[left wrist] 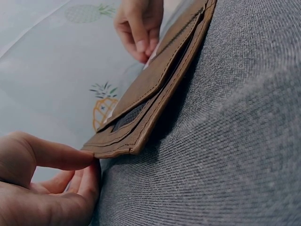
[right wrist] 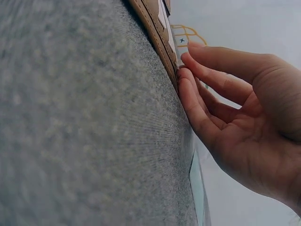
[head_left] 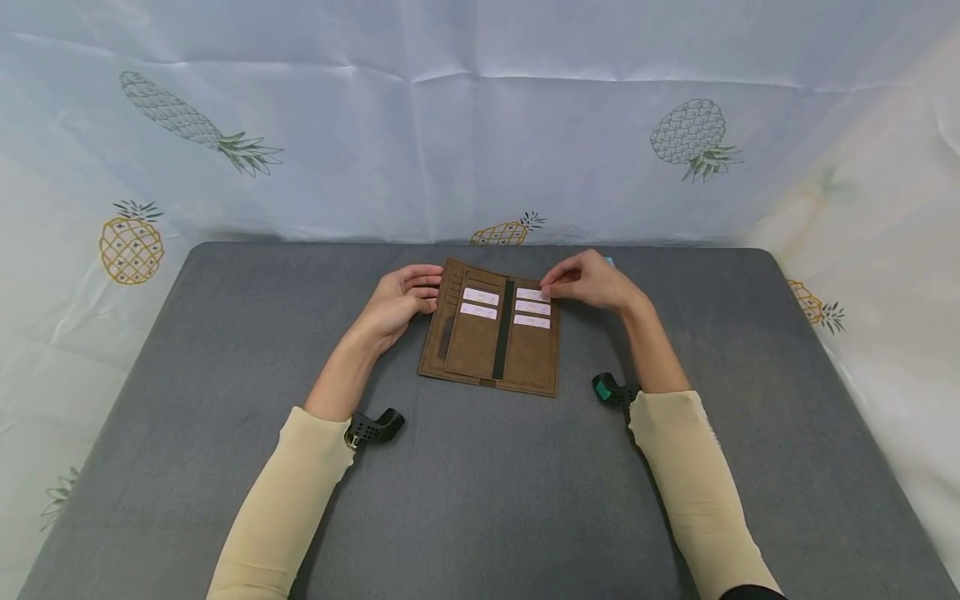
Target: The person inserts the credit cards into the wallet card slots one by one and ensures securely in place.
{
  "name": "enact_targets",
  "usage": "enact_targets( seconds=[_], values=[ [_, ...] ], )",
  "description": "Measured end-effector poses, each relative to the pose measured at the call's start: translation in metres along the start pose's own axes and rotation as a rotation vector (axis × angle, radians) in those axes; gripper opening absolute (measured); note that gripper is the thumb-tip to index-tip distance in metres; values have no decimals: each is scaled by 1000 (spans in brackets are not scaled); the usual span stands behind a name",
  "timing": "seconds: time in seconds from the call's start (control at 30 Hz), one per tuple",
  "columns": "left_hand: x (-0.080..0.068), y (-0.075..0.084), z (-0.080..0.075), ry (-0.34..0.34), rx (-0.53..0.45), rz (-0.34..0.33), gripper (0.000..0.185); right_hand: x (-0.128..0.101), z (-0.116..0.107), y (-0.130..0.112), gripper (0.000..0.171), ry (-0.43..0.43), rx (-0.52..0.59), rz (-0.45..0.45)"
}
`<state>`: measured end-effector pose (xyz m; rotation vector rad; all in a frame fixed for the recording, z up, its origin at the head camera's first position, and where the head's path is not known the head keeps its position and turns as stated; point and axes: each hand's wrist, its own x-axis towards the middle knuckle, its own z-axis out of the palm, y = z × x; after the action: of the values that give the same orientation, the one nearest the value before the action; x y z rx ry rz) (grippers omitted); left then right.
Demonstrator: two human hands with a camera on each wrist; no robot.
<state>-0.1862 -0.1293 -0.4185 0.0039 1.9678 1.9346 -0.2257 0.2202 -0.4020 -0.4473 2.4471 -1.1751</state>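
Note:
A brown leather wallet (head_left: 472, 354) lies opened flat on the table, a dark strip down its middle. White cards poke out of slots: two cards (head_left: 478, 311) on the left panel, three cards (head_left: 532, 321) on the right. My left hand (head_left: 397, 302) pinches the wallet's outer left edge between thumb and fingers; the left wrist view shows its corner slightly lifted. At the far right edge is my right hand (head_left: 592, 282), fingertips beside the top right card. In the right wrist view its fingers (right wrist: 200, 115) touch the wallet's edge, loosely bent, with the thumb held above.
The grey table (head_left: 487, 492) ends at a hanging pineapple-print cloth (head_left: 450, 150). Behind my right hand a light blue thing (right wrist: 197, 188) lies on the table, mostly hidden in the head view. Black wrist cameras (head_left: 381, 425) sit on both wrists.

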Motion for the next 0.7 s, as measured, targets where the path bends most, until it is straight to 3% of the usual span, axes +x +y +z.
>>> enact_targets(
  seconds=[0.33, 0.7],
  values=[
    [1, 0, 0, -1, 6, -2, 68, -12, -15, 7, 30, 65, 37, 42],
    [0, 0, 0, -1, -8, 5, 67, -32, -42, 25, 46, 285, 145, 175]
  ],
)
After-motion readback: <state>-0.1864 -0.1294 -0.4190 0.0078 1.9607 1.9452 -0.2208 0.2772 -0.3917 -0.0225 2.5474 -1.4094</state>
